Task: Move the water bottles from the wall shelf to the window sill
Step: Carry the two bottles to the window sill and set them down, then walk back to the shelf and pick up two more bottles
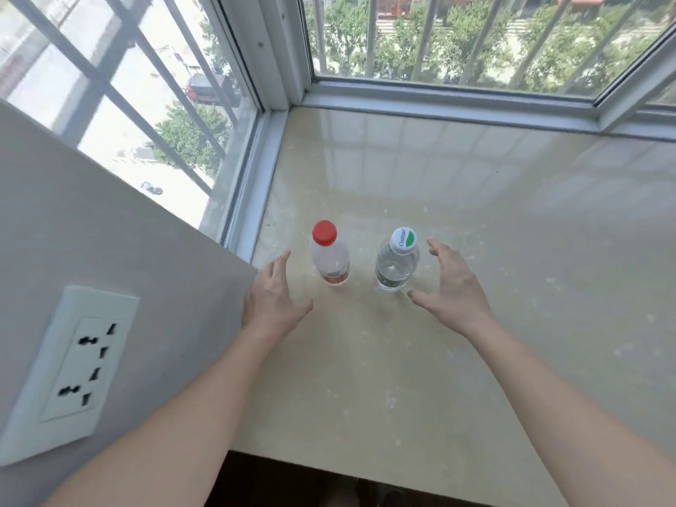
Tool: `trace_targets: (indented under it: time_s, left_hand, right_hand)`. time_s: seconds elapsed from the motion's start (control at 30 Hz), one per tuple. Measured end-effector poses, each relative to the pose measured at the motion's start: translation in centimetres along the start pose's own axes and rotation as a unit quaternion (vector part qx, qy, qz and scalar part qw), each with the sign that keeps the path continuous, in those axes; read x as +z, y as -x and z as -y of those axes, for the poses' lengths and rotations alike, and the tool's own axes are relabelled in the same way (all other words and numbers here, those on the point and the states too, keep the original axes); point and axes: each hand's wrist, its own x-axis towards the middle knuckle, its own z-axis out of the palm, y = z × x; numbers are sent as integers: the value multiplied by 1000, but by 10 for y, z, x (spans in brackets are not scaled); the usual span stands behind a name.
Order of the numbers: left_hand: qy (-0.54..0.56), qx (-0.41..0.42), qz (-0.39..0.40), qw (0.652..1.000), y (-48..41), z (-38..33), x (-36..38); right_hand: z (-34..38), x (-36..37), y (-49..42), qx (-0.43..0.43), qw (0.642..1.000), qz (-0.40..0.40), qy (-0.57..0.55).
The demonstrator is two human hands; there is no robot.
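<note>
Both hands hang spread wide and empty over the window sill (457,221). The left hand (272,301) sits just left of the red-capped bottle (329,256), not touching it. The right hand (451,289) curves near the right side of the white-capped bottle (397,263), fingers apart from it. The 2 bottles stand upright side by side between the hands. A wall socket (69,371) sits on the wall at left.

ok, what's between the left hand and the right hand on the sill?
Head view: the red-capped bottle and the white-and-green-capped bottle, both upright on the window sill, stand between the open left hand and right hand. Neither hand touches one.
</note>
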Motion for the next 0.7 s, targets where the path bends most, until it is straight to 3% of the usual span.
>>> trace_targets:
  time_s: [0.1, 0.27, 0.5, 0.7]
  left_hand:
    - [-68, 26, -23, 997, 23, -23, -42]
    - [-163, 83, -82, 980, 58, -64, -122]
    - [-163, 147, -169, 961, 119, -127, -206]
    - [-145, 217, -253, 932, 169, -171, -240]
  right_hand:
    - [20, -44, 14, -34, 989, 23, 141]
    - [77, -115, 40, -100, 961, 0, 260]
    - [165, -189, 88, -220, 920, -79, 314]
    - [206, -228, 128, -250, 907, -138, 311]
